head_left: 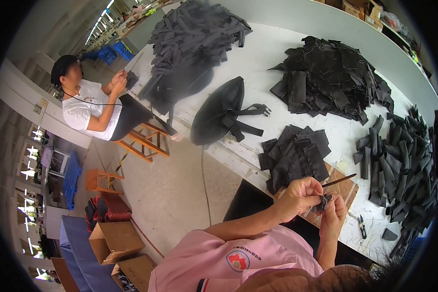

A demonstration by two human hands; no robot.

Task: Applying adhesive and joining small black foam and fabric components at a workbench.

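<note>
While the left hand point(297, 198) and right hand point(334, 215) pinch one seemingly unfinished dark piece point(320, 204), loose strips point(393, 163) remain at two o'clock, finished count unclear.

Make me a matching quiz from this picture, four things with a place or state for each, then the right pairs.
1. Small dark piece
2. Strapped pouch
3. Stool
4. Boxes

A. Under a seated co-worker
B. Brown, open-topped
C. Between the left hand and right hand
D. On the white table

Pairs: 1-C, 2-D, 3-A, 4-B
</note>
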